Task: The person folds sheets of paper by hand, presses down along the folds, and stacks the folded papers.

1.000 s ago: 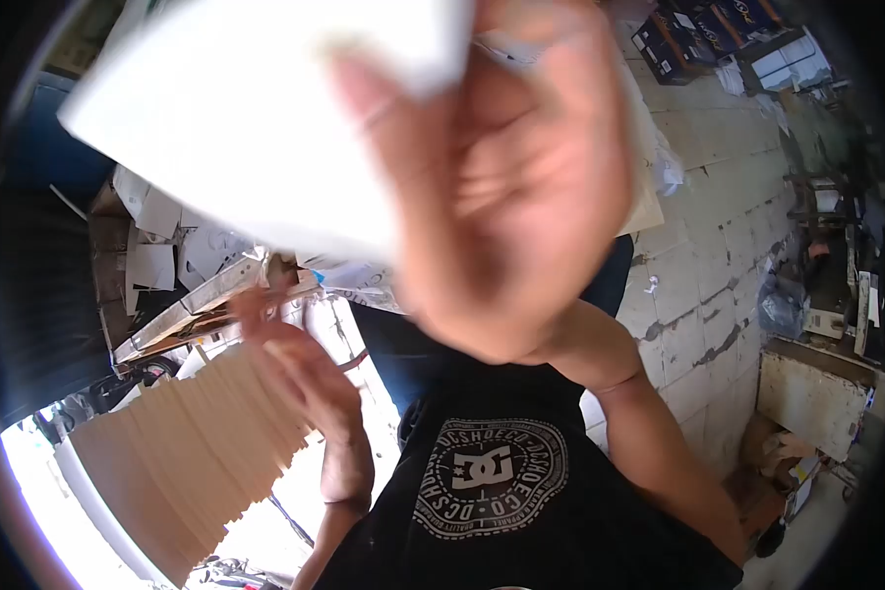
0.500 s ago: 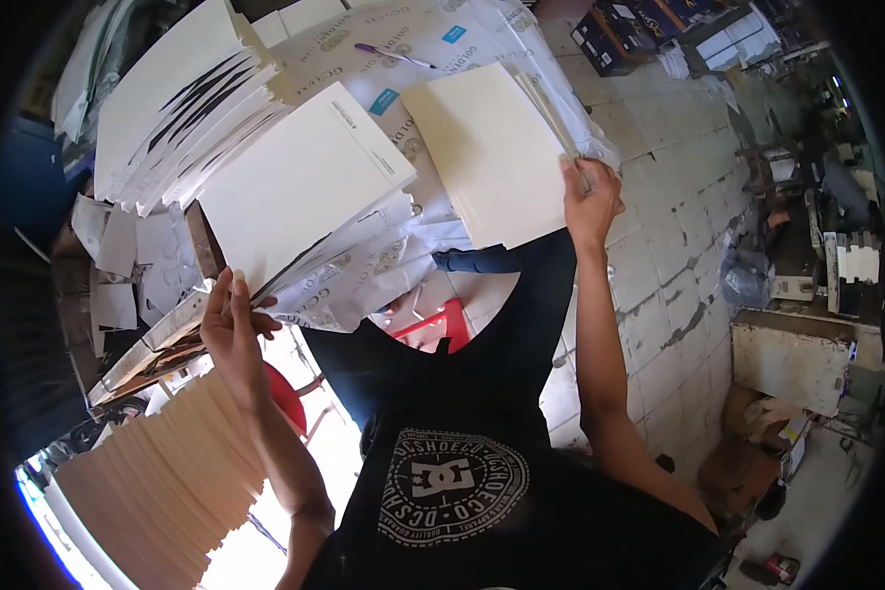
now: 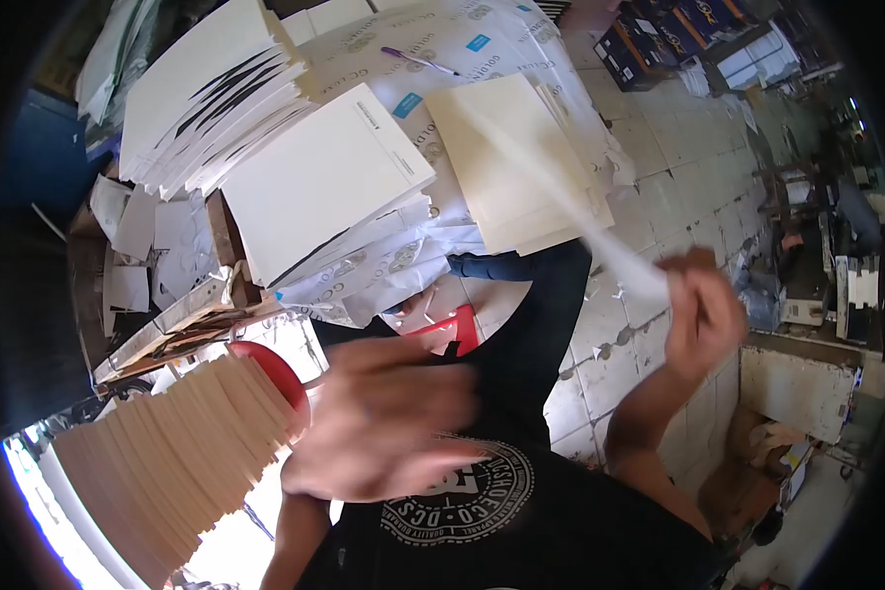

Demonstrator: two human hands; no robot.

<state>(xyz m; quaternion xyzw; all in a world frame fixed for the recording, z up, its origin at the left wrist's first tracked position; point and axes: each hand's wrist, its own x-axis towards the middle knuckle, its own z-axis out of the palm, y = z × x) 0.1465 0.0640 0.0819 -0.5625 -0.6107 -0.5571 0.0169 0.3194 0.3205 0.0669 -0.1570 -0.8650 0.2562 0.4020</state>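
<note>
My right hand (image 3: 700, 315) is raised off to the right, its fingers pinched on one end of a white sheet of paper (image 3: 600, 236). That sheet is blurred, seen nearly edge-on, and slants over the cream paper stack (image 3: 511, 177). My left hand (image 3: 388, 418) is in front of my shirt, smeared by motion; its fingers look stretched out with the thumb apart, and nothing shows in it. To the left of the cream stack lies a pile of white printed sheets (image 3: 324, 177), with a taller paper pile (image 3: 202, 88) behind it.
Printed wrapping paper (image 3: 364, 59) covers the work surface, and a purple pen (image 3: 418, 61) lies on it. A wooden-edged bin (image 3: 167, 320) with scraps is at left. Below it stands a large paper stack (image 3: 167, 452) by a red stool (image 3: 270, 379). Dark boxes (image 3: 649, 44) sit at upper right.
My right hand has moved from the cream stack's edge down and right, pulling a sheet with it. My left hand has left the printed pile and swung right, in front of my shirt.
</note>
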